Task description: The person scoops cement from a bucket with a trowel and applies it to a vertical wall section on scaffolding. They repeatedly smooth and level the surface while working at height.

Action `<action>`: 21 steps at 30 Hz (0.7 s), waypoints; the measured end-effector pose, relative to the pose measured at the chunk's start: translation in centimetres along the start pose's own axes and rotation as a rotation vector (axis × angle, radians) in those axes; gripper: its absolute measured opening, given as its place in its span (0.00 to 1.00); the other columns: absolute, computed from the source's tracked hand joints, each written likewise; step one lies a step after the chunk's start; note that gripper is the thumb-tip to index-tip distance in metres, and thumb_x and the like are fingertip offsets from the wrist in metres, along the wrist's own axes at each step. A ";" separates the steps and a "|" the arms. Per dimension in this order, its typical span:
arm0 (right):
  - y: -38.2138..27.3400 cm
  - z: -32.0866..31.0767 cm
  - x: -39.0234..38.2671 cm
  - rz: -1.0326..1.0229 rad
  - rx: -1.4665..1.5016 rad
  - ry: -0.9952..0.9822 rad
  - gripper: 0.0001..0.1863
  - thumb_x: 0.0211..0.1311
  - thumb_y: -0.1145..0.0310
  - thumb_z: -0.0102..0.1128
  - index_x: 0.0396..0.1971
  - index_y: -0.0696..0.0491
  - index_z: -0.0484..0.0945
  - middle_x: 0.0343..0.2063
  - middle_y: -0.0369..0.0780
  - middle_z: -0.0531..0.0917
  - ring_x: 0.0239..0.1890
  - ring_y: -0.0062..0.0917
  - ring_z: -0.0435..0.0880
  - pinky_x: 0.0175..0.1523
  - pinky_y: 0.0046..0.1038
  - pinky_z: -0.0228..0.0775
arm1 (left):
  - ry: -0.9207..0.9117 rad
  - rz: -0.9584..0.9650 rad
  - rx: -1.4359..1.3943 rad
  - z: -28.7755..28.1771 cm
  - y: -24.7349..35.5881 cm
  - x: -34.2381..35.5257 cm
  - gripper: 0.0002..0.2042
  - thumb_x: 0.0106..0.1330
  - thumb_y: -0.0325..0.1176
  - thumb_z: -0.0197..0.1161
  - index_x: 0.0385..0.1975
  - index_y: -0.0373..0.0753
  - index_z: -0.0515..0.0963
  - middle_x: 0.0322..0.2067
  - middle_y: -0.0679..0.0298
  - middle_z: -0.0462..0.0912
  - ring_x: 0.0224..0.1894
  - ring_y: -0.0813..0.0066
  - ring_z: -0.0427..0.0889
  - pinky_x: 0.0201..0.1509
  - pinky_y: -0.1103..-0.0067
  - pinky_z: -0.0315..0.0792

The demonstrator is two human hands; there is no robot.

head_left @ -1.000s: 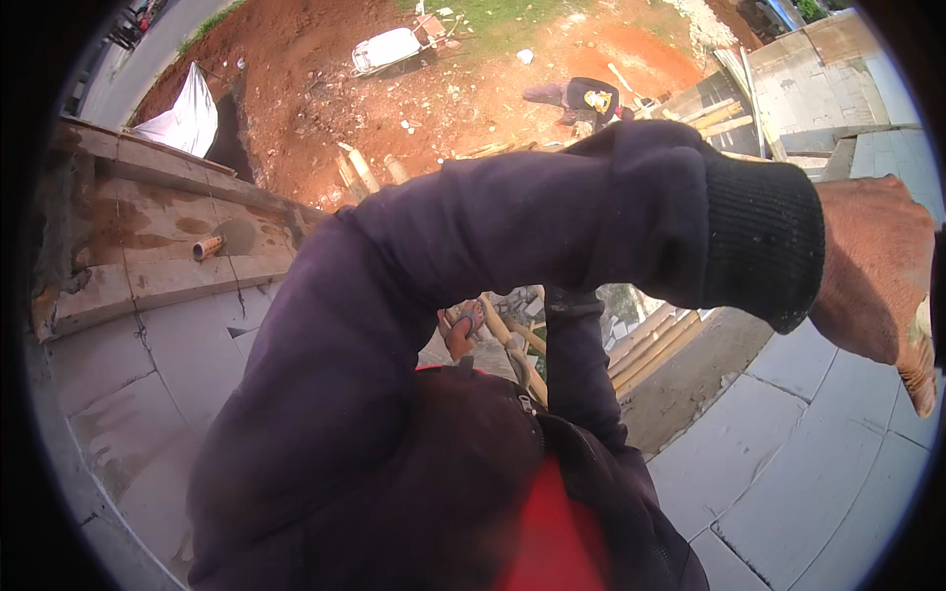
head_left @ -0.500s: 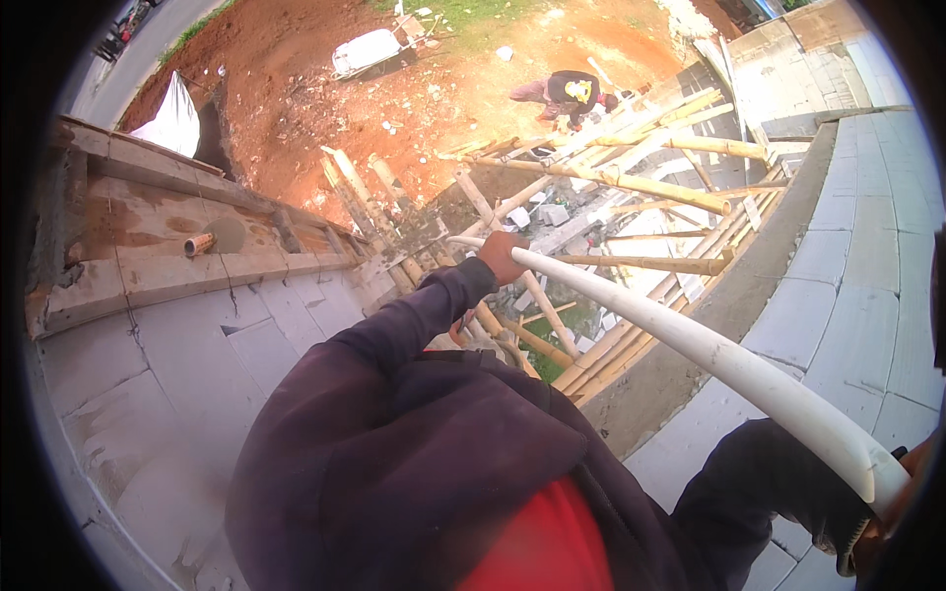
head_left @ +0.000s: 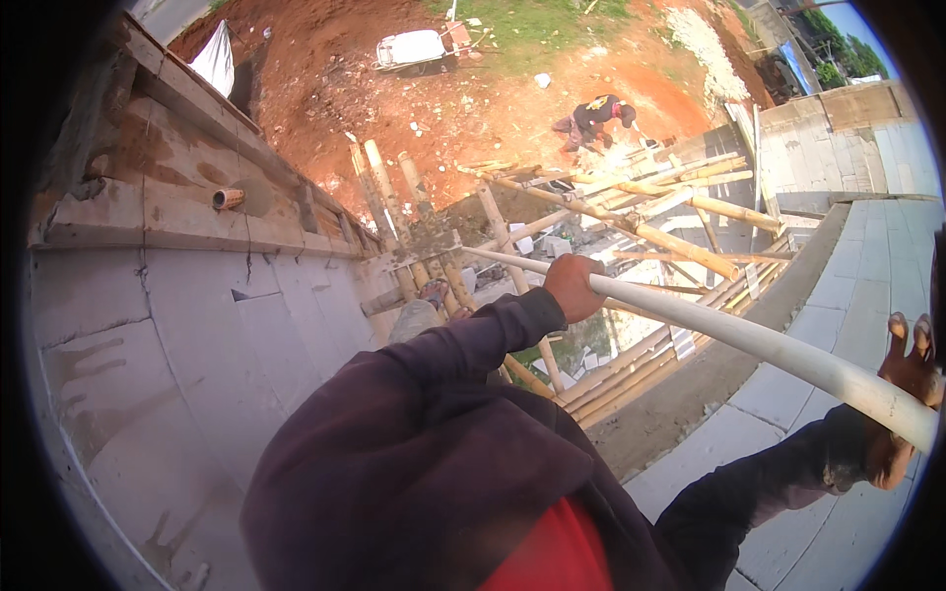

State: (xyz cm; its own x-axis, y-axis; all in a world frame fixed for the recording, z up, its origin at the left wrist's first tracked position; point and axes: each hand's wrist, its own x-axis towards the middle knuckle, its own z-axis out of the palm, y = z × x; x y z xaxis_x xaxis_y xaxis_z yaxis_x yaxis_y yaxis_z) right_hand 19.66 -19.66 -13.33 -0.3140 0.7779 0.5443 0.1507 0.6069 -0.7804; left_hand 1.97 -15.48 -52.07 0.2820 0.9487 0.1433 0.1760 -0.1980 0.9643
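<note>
My left hand (head_left: 575, 288) is wrapped round a long white pipe (head_left: 734, 335), which slants from the middle of the view down to the right edge. At the right, my right hand (head_left: 902, 394) has its fingers stretched up and apart, with the pipe lying across it. Part of this hand is cut off by the dark rim. Bamboo scaffolding (head_left: 690, 258) lies below and beyond the pipe.
Pale block walls (head_left: 177, 355) stand at left and right (head_left: 838, 325). A short pipe stub (head_left: 228, 199) juts from the left ledge. Another person (head_left: 595, 120) bends over on the ground below, beyond the scaffolding. A wheelbarrow (head_left: 412, 47) stands on red soil.
My left hand has moved right and slightly down with the pipe. My right hand has come further into view, its fingers now spread. The view has tilted, showing more of the far ground.
</note>
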 end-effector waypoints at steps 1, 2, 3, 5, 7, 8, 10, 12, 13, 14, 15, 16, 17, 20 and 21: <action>4.6 -0.3 -2.2 0.171 -0.078 -0.023 0.19 0.63 0.59 0.61 0.48 0.56 0.77 0.48 0.43 0.75 0.46 0.31 0.75 0.51 0.32 0.68 | -0.011 0.024 -0.002 -0.3 1.7 -0.2 0.06 0.51 0.34 0.68 0.19 0.39 0.79 0.20 0.52 0.79 0.27 0.47 0.80 0.32 0.61 0.72; 8.9 -0.5 -4.4 0.336 -0.154 -0.059 0.25 0.61 0.58 0.64 0.53 0.57 0.78 0.57 0.45 0.75 0.56 0.34 0.75 0.59 0.35 0.69 | -0.004 0.010 0.026 -0.7 3.7 -0.1 0.05 0.50 0.34 0.67 0.20 0.40 0.81 0.20 0.52 0.79 0.28 0.47 0.80 0.34 0.60 0.73; 14.5 0.8 -7.8 0.560 -0.245 -0.006 0.24 0.62 0.60 0.64 0.54 0.58 0.78 0.59 0.45 0.75 0.57 0.33 0.76 0.59 0.35 0.70 | -0.005 0.011 0.042 -1.0 5.8 0.0 0.05 0.49 0.34 0.67 0.21 0.41 0.82 0.20 0.52 0.79 0.28 0.47 0.80 0.35 0.59 0.74; 25.0 6.8 -15.2 0.609 -0.297 -0.131 0.24 0.65 0.66 0.61 0.60 0.55 0.74 0.58 0.43 0.77 0.61 0.30 0.76 0.56 0.34 0.74 | -0.199 0.006 0.038 -1.6 10.2 0.4 0.10 0.51 0.38 0.68 0.24 0.38 0.85 0.23 0.48 0.83 0.30 0.47 0.84 0.39 0.60 0.78; 31.3 13.2 -20.9 0.769 -0.183 -0.139 0.21 0.65 0.67 0.61 0.56 0.55 0.73 0.54 0.43 0.76 0.57 0.29 0.76 0.54 0.34 0.73 | -0.031 0.030 0.023 -0.9 15.9 -1.2 0.11 0.53 0.39 0.69 0.23 0.35 0.84 0.22 0.47 0.82 0.30 0.47 0.84 0.39 0.59 0.77; 33.3 16.0 -22.5 0.810 -0.138 -0.105 0.19 0.64 0.67 0.60 0.53 0.55 0.72 0.52 0.42 0.76 0.55 0.29 0.76 0.52 0.33 0.72 | -0.120 0.074 -0.017 -1.3 17.4 -0.5 0.12 0.53 0.38 0.69 0.25 0.34 0.84 0.21 0.48 0.82 0.28 0.47 0.84 0.37 0.59 0.77; 35.0 19.1 -23.5 0.829 -0.066 -0.001 0.16 0.64 0.68 0.60 0.49 0.55 0.71 0.48 0.42 0.76 0.51 0.29 0.75 0.50 0.33 0.71 | -0.305 0.066 -0.137 -1.7 20.1 0.0 0.12 0.52 0.36 0.69 0.33 0.35 0.83 0.24 0.50 0.82 0.32 0.48 0.83 0.41 0.61 0.75; 34.3 19.9 -22.8 0.804 -0.007 0.102 0.13 0.63 0.69 0.59 0.44 0.55 0.70 0.44 0.42 0.75 0.48 0.28 0.75 0.48 0.32 0.70 | -0.407 0.013 -0.312 -1.9 21.4 0.3 0.19 0.49 0.32 0.71 0.43 0.38 0.82 0.34 0.52 0.84 0.42 0.51 0.82 0.51 0.64 0.73; 33.4 19.5 -22.2 0.780 0.023 0.148 0.11 0.63 0.70 0.59 0.42 0.55 0.69 0.42 0.42 0.75 0.46 0.28 0.75 0.46 0.32 0.69 | -0.439 0.125 -0.380 -2.0 21.1 0.0 0.22 0.49 0.29 0.68 0.48 0.38 0.79 0.39 0.52 0.82 0.46 0.51 0.80 0.55 0.64 0.70; 32.4 19.1 -21.6 0.750 0.061 0.193 0.10 0.63 0.71 0.59 0.39 0.55 0.69 0.40 0.41 0.75 0.44 0.28 0.74 0.45 0.31 0.69 | -0.402 0.280 -0.466 -2.0 20.4 -0.2 0.25 0.50 0.25 0.66 0.52 0.38 0.76 0.45 0.51 0.79 0.51 0.51 0.77 0.59 0.65 0.68; 31.1 18.5 -21.4 0.724 0.107 0.232 0.09 0.62 0.71 0.58 0.37 0.55 0.68 0.38 0.41 0.74 0.42 0.27 0.74 0.44 0.31 0.68 | -0.348 0.442 -0.576 -1.7 19.2 -0.8 0.28 0.50 0.22 0.63 0.57 0.37 0.73 0.51 0.50 0.77 0.56 0.51 0.75 0.63 0.65 0.66; 30.0 17.9 -21.2 0.700 0.151 0.264 0.08 0.62 0.72 0.58 0.35 0.55 0.68 0.36 0.41 0.74 0.41 0.27 0.74 0.43 0.31 0.68 | -0.348 0.504 -0.516 -1.2 17.1 -0.8 0.34 0.49 0.16 0.56 0.63 0.39 0.67 0.60 0.50 0.68 0.63 0.50 0.67 0.68 0.65 0.62; 29.0 17.3 -21.0 0.673 0.202 0.299 0.08 0.62 0.72 0.58 0.32 0.56 0.67 0.34 0.41 0.74 0.39 0.27 0.74 0.42 0.31 0.67 | -0.245 0.379 -0.328 -0.9 14.2 -1.2 0.34 0.49 0.15 0.55 0.63 0.39 0.67 0.58 0.51 0.69 0.62 0.50 0.68 0.69 0.65 0.61; 26.5 16.4 -20.3 0.602 0.282 0.339 0.09 0.61 0.74 0.57 0.25 0.56 0.66 0.27 0.40 0.73 0.33 0.26 0.73 0.38 0.30 0.66 | -0.130 0.085 -0.196 -1.1 1.9 -1.5 0.34 0.49 0.15 0.56 0.62 0.41 0.68 0.57 0.51 0.71 0.63 0.49 0.68 0.69 0.64 0.61; 26.1 16.6 -19.8 0.573 0.289 0.345 0.10 0.61 0.74 0.57 0.23 0.56 0.65 0.25 0.40 0.73 0.31 0.26 0.73 0.37 0.29 0.65 | -0.137 0.099 0.050 -0.8 -2.1 -2.0 0.34 0.50 0.17 0.59 0.63 0.40 0.68 0.57 0.51 0.70 0.63 0.49 0.68 0.68 0.65 0.63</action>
State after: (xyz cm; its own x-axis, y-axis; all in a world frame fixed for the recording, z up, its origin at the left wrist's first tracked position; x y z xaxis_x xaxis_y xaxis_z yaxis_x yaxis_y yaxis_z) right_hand 14.25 -21.95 -49.57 0.0602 0.9967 0.0547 -0.0658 0.0587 -0.9961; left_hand 0.23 -16.79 -54.22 0.4255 0.8821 0.2023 0.1869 -0.3043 0.9341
